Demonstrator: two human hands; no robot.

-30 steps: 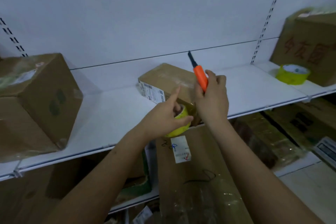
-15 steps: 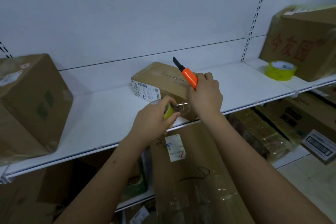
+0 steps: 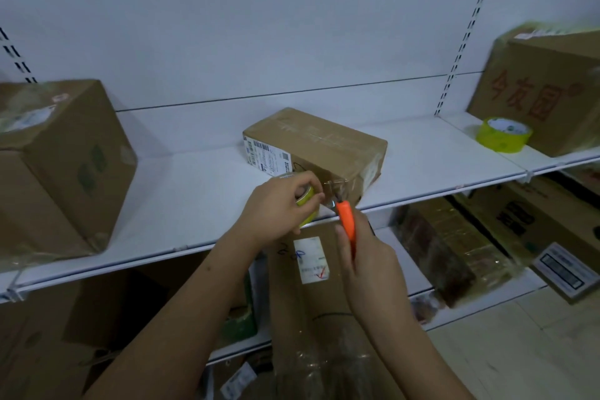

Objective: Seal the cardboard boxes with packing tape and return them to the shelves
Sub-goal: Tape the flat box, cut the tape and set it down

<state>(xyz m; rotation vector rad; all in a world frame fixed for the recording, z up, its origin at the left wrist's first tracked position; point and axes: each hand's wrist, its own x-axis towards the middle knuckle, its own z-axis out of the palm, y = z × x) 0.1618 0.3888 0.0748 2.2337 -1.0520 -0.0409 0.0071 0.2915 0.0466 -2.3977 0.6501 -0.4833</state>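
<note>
Left hand (image 3: 276, 204) grips the tape roll (image 3: 306, 208) from above, fingers curled round it, at the shelf's (image 3: 181, 201) front edge. Right hand (image 3: 367, 256), just right of and below the left, is clenched on the orange knife (image 3: 346, 220), its tip pointing up into the gap between roll and box (image 3: 318, 148). A short clear strip appears to run from the roll to the near corner of the box, directly beyond both hands; it is glossy and hard to trace, so its exact span is uncertain. Blade itself too small to make out. Judgement: step in hand is cutting the tape free of the roll, which would finish this box's sealing pass. The box already sits on the shelf, top face showing shiny tape bands, so it looks mostly sealed and already in place. Far left of the left hand, a large box (image 3: 61, 166) on the same shelf shows tape sheen on top; sealed state not certain. Far right of the right hand, a printed box (image 3: 545, 88) with a spare roll (image 3: 503, 135) touching or just in front of it. Below both hands, a tall box (image 3: 311, 302) stands at the lower shelves, plastic film over its lower part; whether it needs sealing cannot be told. Remaining, as judged: sever strip, press the end down, check the other boxes.
</note>
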